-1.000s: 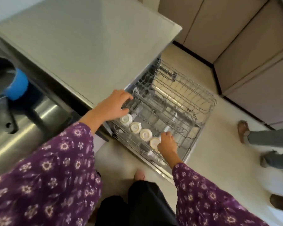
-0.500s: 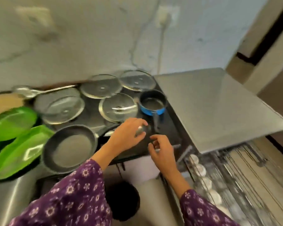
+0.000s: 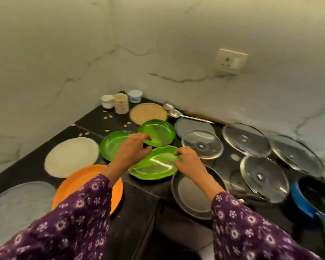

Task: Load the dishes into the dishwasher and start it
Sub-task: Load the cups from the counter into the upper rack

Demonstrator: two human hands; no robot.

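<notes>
The nearest green plate lay on the counter, its right rim pinched by the right hand, presumably for lifting. The left hand was curled at its far edge; any grip could not be told.

On counter, plates left of lids

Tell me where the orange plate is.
In the head view the orange plate lies on the left of the dark counter, partly hidden by the left sleeve, with the white plate behind it and the grey plate at its near left.
</notes>
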